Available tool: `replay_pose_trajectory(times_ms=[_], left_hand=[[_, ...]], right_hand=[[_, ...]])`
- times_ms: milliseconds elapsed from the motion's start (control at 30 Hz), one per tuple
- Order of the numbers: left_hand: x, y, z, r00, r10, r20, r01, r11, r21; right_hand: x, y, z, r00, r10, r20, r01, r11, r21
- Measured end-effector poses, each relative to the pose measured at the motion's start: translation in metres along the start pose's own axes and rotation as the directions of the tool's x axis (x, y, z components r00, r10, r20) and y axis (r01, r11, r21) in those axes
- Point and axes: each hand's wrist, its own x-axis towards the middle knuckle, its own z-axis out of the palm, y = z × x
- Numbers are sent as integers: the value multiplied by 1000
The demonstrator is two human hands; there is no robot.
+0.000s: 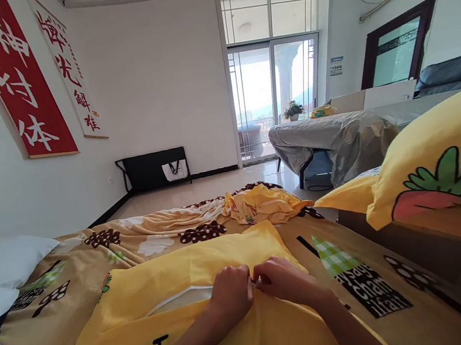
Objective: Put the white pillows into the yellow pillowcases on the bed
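Observation:
A yellow pillowcase (161,285) with a dark printed letter lies flat in front of me, and a white layer (183,298) shows through a long slit across it. My left hand (233,290) is closed, its fingers pinching the fabric edge at the right end of this slit. Right beside it, my right hand (285,280) pinches the same spot, fingertips almost touching those of the left. A tiny dark bit shows between the fingertips; I cannot make out whether it is a zip pull. Both forearms reach in over the pillowcase.
A patterned brown bedsheet (153,237) lies beneath, with crumpled yellow cloth (262,205) at its far edge. A white pillow (5,272) is at left. At right rests a yellow pillow (443,162) with a carrot print. Beyond stands a plastic-covered table (316,132).

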Motion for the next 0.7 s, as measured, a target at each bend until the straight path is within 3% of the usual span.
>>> replay_pose_trajectory(times_ms=[200,433,567,700], left_hand=[[-8,-12,2,1000,-28,-9,28,1000,-9],[-27,-38,-17,993,-117,-11,116,990,-83],[-37,-40,-21,993,-113,-35,112,993,-34],[-40,-36,-19,995,-91,-37,93,995,45]], right_hand=[[2,2,2,999,-42,-26,41,997,-60],[4,7,2,999,-7,-42,6,999,-33],[7,-14,16,977,-103,-185,106,994,8],[13,-31,41,887,-289,-360,281,957,-77]])
